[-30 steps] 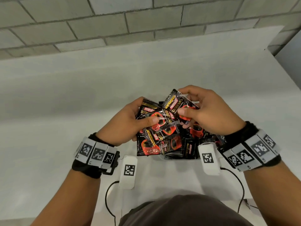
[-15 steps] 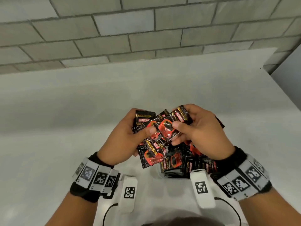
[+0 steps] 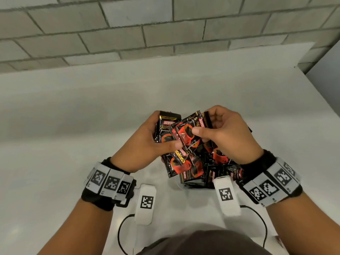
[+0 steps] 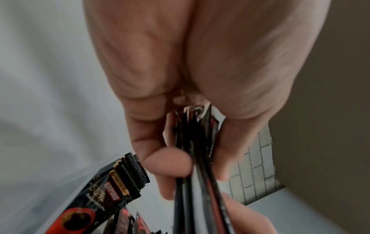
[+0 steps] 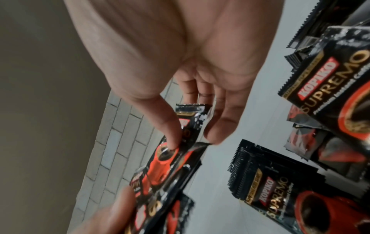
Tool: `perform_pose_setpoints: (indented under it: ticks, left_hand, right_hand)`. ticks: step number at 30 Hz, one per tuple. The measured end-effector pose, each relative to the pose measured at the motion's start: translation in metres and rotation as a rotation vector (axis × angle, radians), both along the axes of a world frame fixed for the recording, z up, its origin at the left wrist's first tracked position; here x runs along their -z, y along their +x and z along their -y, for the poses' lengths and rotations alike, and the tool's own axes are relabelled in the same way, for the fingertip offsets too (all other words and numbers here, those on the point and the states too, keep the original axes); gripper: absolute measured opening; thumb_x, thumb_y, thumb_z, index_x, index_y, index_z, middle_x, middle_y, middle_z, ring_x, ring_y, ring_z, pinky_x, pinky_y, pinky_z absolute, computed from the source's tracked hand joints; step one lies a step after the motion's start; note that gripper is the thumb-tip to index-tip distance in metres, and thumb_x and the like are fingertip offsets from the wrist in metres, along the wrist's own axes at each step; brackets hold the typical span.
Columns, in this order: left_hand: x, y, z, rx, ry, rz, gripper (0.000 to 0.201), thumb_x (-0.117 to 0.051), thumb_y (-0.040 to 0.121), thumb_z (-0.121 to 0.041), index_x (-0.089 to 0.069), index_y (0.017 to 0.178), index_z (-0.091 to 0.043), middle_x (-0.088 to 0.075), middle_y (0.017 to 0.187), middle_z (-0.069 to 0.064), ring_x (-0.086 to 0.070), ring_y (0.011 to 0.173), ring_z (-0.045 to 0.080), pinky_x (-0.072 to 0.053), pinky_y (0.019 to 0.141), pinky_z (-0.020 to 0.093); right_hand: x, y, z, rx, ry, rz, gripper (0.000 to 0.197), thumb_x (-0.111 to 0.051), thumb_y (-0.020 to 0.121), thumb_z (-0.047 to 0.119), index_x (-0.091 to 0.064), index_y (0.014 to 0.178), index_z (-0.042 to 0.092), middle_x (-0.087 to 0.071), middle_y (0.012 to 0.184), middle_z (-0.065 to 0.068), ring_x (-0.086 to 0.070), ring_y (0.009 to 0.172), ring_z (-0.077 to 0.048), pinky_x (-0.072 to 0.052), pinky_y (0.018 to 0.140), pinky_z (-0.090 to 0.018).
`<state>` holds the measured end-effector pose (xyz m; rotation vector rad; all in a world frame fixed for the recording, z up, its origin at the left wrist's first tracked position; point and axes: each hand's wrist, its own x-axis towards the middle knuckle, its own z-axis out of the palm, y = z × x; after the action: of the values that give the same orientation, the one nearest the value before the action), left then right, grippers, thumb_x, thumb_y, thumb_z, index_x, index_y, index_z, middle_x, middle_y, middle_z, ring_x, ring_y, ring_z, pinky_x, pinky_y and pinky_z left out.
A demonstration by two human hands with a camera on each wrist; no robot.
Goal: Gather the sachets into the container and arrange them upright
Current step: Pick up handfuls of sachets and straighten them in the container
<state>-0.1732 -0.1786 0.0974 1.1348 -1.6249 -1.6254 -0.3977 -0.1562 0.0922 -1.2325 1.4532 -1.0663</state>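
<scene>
Both hands are up over the near middle of the white surface (image 3: 73, 116). The left hand (image 3: 147, 144) clamps a fanned stack of sachets (image 3: 166, 129) between thumb and fingers; the left wrist view shows several thin edges, too bunched to count. The right hand (image 3: 226, 133) pinches one sachet (image 3: 185, 135) by its face, laying it against that stack. These look light, thin and crinkly, probably slick foil, so gripping across the flat faces near the middle seems safest. Below the hands sit more sachets, a loose heap (image 3: 200, 168) of roughly half a dozen; the container itself is hidden beneath them.
</scene>
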Motion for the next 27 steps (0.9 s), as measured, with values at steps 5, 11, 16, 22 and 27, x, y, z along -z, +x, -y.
perform_pose_setpoints:
  ticks: [5, 11, 16, 22, 27]
  left_hand:
    - [0.008, 0.004, 0.003, -0.071, 0.036, 0.02, 0.056, -0.08, 0.081, -0.013, -0.055, 0.13, -0.022, -0.073, 0.118, 0.007, -0.072, 0.108, 0.026, -0.062, 0.087, 0.049]
    - [0.012, 0.007, 0.005, -0.112, -0.03, 0.098, 0.049, -0.077, 0.087, -0.01, -0.053, 0.13, -0.02, -0.074, 0.112, 0.001, -0.074, 0.101, 0.016, -0.06, 0.08, 0.032]
    - [0.001, 0.008, 0.008, 0.05, -0.078, 0.121, 0.052, -0.078, 0.081, -0.023, -0.055, 0.127, -0.017, -0.074, 0.113, 0.003, -0.073, 0.104, 0.02, -0.06, 0.09, 0.039]
    - [-0.001, 0.006, 0.011, 0.057, -0.095, 0.094, 0.043, -0.076, 0.089, -0.027, -0.057, 0.127, -0.018, -0.074, 0.116, 0.004, -0.072, 0.108, 0.021, -0.059, 0.093, 0.042]
    - [0.005, 0.005, 0.006, -0.051, -0.051, 0.043, 0.036, -0.064, 0.09, -0.031, -0.058, 0.125, -0.022, -0.074, 0.117, 0.001, -0.073, 0.107, 0.019, -0.059, 0.093, 0.042]
  right_hand:
    - [0.003, -0.012, 0.002, 0.11, -0.022, 0.157, 0.023, -0.082, 0.08, 0.009, -0.07, 0.099, 0.013, -0.076, 0.095, -0.008, -0.075, 0.09, -0.03, -0.06, 0.084, -0.047]
    - [-0.014, -0.027, 0.001, 0.037, -0.044, 0.418, 0.046, -0.077, 0.07, 0.012, -0.066, 0.115, 0.007, -0.07, 0.093, -0.012, -0.068, 0.082, -0.028, -0.058, 0.062, -0.032]
    - [-0.015, -0.034, 0.001, -0.31, 0.044, -0.218, 0.023, -0.077, 0.084, 0.031, -0.072, 0.098, 0.013, -0.071, 0.099, -0.011, -0.067, 0.094, -0.032, -0.05, 0.099, -0.055]
    - [-0.012, -0.023, 0.002, -0.336, 0.099, -0.381, 0.029, -0.082, 0.08, 0.039, -0.074, 0.106, 0.03, -0.064, 0.073, 0.032, -0.058, 0.068, 0.016, -0.042, 0.075, -0.018]
    - [-0.009, -0.022, 0.002, -0.187, 0.045, -0.311, 0.017, -0.082, 0.079, 0.038, -0.076, 0.091, 0.028, -0.075, 0.081, 0.009, -0.071, 0.07, -0.01, -0.057, 0.078, -0.04]
